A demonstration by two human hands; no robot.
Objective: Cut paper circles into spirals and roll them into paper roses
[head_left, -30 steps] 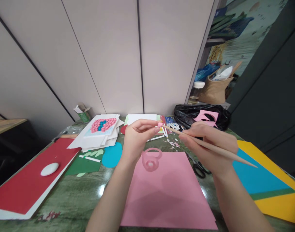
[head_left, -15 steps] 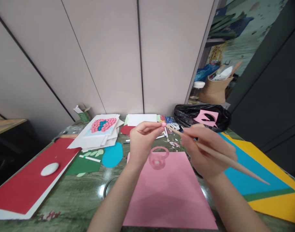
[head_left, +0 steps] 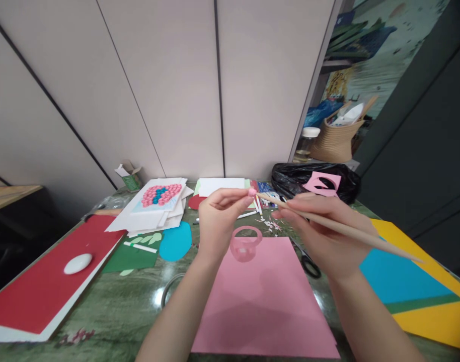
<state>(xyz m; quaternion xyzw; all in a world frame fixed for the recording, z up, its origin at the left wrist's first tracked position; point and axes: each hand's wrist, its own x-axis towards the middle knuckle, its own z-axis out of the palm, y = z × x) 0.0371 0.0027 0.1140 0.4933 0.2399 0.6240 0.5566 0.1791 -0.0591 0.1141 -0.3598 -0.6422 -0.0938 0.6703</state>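
Between the fingertips of my left hand [head_left: 220,216] is a small pink ball [head_left: 252,192]. My right hand [head_left: 328,229] is wrapped round a long, pale wooden stick [head_left: 351,230] that tapers at its outer end. The stick's other tip meets the ball or lies right beside it; I cannot tell which. Below my hands lies a sheet of pink paper [head_left: 260,301]. A see-through pink ring-shaped object [head_left: 245,251] rests at its far edge. Black-handled scissors [head_left: 310,266] lie to its right, partly behind my right hand.
On the left are red paper [head_left: 45,281] with a white oval object [head_left: 78,263], and a picture of pink and blue balls [head_left: 162,195] on stacked sheets. Blue paper [head_left: 399,276] over yellow paper [head_left: 422,327] lies at right. A black plastic bag [head_left: 290,176] stands behind.
My right hand has shifted slightly right and down with the stick, uncovering the scissors. My left hand has moved a little left with the pink ball.
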